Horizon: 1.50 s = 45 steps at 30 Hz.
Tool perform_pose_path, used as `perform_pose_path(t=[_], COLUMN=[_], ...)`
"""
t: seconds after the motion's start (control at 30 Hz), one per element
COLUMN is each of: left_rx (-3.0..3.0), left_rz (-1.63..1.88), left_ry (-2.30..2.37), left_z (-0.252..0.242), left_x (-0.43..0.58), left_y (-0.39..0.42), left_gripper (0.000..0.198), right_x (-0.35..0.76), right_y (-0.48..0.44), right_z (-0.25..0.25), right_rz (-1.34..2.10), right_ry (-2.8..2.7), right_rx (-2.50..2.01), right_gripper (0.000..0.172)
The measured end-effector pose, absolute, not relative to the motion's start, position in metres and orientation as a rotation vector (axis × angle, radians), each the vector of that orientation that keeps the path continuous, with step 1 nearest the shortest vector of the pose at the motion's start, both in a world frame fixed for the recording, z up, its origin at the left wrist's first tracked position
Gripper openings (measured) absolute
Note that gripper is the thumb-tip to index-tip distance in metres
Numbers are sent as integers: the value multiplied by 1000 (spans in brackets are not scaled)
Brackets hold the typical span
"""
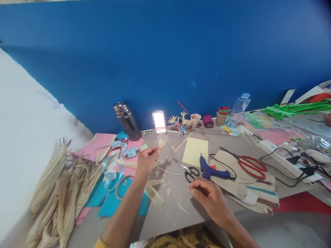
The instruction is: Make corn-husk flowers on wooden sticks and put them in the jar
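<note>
Between the thumb and fingers of my left hand (148, 160) is a small pale flower of dried husk (161, 142), petals pointing up. My right hand (208, 198) hovers low over the table's front part, thumb and fingertips drawn together; whatever they may hold is too small to make out. Just beyond its fingertips lie scissors with black handles (190, 172), blades pointing away to the left. A blue glue gun (213, 170) rests on a folded beige cloth (244, 182), behind a yellow paper sheet (196, 150). Husk scraps (154, 195) are strewn between my hands.
Dried corn husks (66, 193) are heaped at the left. A dark flask (128, 122) stands by the blue wall, with finished husk flowers (182, 122) farther right. Red-handled scissors (252, 167), a power strip (284, 160) and a plastic bottle (238, 110) occupy the right side.
</note>
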<state>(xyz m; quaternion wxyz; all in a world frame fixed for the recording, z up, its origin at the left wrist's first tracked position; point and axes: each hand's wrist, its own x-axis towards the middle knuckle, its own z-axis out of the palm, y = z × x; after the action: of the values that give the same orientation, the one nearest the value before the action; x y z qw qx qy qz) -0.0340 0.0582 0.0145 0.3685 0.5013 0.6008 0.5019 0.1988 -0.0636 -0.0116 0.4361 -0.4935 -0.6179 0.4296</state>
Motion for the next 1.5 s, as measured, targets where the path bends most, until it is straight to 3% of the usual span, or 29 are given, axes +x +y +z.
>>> perform_pose_path(t=[0.2,0.47,0.63,0.87,1.07,1.27,1.4,1.5], left_rx=[1493,1572,1545,1234,1000,993,1004,1062], left_rz=[1144,950,1091,1497,1578,1460,1328,1281], left_ry=[1810,2035,1933,1675,1380,1084,924,887], left_z=[-9,-26,-26,-18,-1,41,64,72], left_x=[-26,-16,-25,-33,-31,-24,-11,-3], left_y=[99,114,112,103,101,82,57,42], left_gripper=[8,8,3,17,24,37,33,29], right_x=[202,211,210,204,201,222,214,196], right_y=[-60,-59,-58,-60,-65,-34,12,41], right_z=[-12,-18,-18,-15,-13,42,91,107], right_rz=[1096,1110,1120,1135,1102,1049,1066,1156], right_ry=[-1536,-1501,-1510,-1540,-1594,-1713,-1692,-1734], right_rx=[-1215,-1233,-1237,-1238,-1232,-1248,-1231,-1204], right_gripper=[18,19,20,20,22,31,23,28])
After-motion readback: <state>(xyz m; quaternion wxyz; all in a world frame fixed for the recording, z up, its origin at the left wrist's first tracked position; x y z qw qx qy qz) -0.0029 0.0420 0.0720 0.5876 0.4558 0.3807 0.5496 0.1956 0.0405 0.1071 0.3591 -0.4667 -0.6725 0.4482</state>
